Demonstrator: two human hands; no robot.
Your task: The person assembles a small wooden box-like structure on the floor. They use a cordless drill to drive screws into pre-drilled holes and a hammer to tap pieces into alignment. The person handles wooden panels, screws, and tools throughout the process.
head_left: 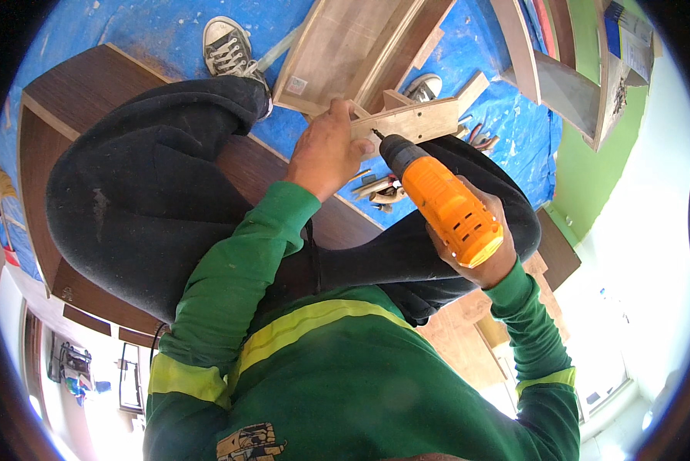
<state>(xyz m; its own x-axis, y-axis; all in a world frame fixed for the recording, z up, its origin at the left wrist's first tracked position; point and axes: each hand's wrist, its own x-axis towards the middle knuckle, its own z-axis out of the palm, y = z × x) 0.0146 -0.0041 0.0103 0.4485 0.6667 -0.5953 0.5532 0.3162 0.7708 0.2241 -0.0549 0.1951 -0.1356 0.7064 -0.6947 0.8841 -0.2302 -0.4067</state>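
Floor cover: blue tarpaulin point(160, 31), dusty.
Plywood strip point(414, 120): pale, flat, raw-edged, above knees, beside larger board point(345, 46).
Drill point(441, 200): orange body, dark chuck, bit touching strip.
Left hand point(325, 150): fingers clenched on strip end.
Right hand point(479, 253): fingers wrapped around drill grip.

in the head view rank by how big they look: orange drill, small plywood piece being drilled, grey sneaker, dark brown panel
1. dark brown panel
2. orange drill, though it is nearer the camera
3. small plywood piece
4. grey sneaker, close to the plywood piece, so unsure

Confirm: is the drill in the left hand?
No. The orange drill is gripped by the right hand, while the left hand steadies the small wooden piece.
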